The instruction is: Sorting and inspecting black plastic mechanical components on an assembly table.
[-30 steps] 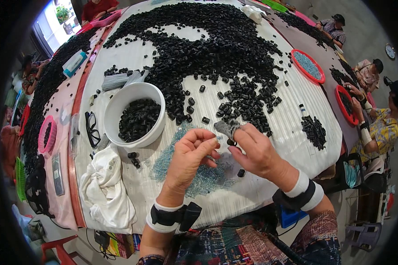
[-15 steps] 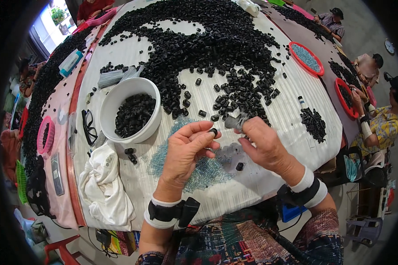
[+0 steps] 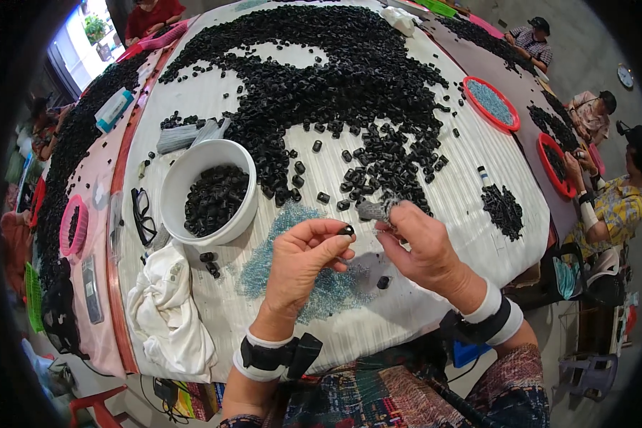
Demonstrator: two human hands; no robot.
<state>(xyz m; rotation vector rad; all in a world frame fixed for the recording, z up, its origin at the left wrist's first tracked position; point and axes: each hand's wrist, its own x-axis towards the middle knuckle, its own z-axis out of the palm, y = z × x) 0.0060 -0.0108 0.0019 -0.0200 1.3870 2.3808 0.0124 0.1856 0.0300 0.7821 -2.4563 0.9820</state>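
Note:
Between the thumb and fingertips of my left hand is a small black cylindrical part, its rounded end near my right hand. My right hand is closed around a grey, ragged-looking bundle, possibly cloth or fine strands; its exact kind is unclear. Under and beside my left hand spreads a heap of tiny pale-blue translucent pieces. One loose black part lies below my right hand. Beyond both hands is a large pile of similar black parts.
A white bowl holding black parts stands at the left, near eyeglasses and a white cloth. Grey strips lie behind it. At the right are thin black pieces and a red tray. Several people sit around.
The small black part in my left hand is turned, now showing more of its end. My right hand has shifted slightly left and down with the grey bundle. The view has moved a little.

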